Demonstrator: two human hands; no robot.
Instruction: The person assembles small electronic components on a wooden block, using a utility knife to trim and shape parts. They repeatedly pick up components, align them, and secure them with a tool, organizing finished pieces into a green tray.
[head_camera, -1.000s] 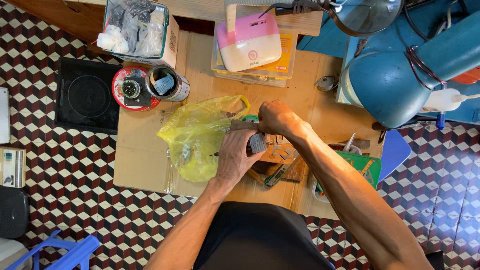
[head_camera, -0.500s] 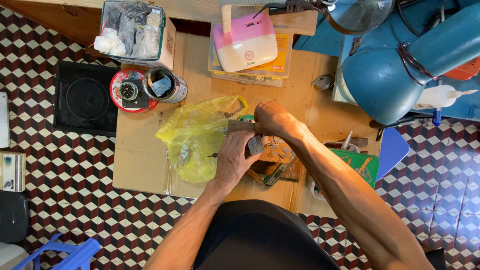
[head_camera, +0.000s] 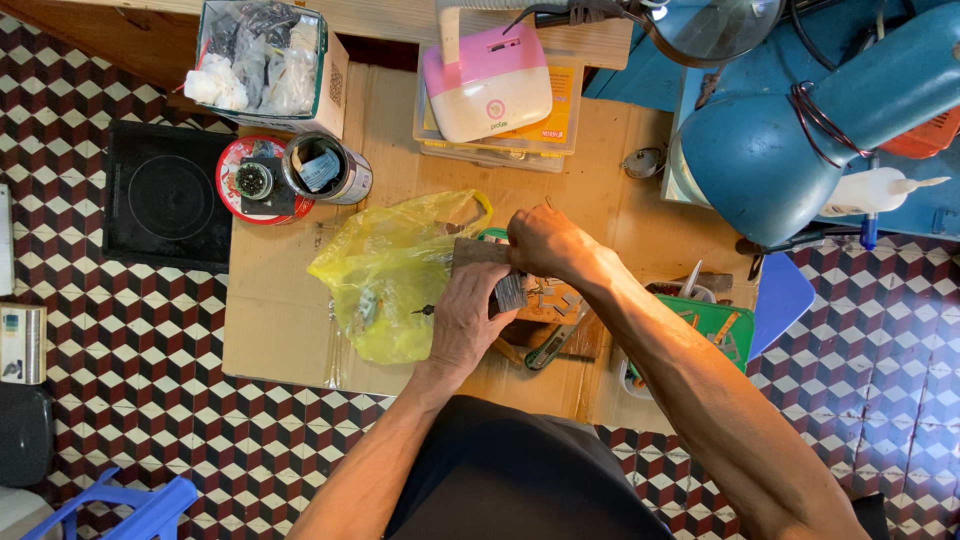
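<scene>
Surface (head_camera: 300, 330): cardboard-covered, cluttered
Left hand (head_camera: 468, 318): clamped on small grey block (head_camera: 509, 292)
Right hand (head_camera: 545, 240): closed on brown piece (head_camera: 472, 252)
Progress: mid-work, nothing set down

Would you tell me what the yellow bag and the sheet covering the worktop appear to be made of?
The yellow bag looks like thin, glossy plastic film: it is translucent, crinkled and catches highlights. The sheet seems to be plain brown cardboard, matte, with fold creases and flap edges. The left hand rests at the bag's edge.
</scene>
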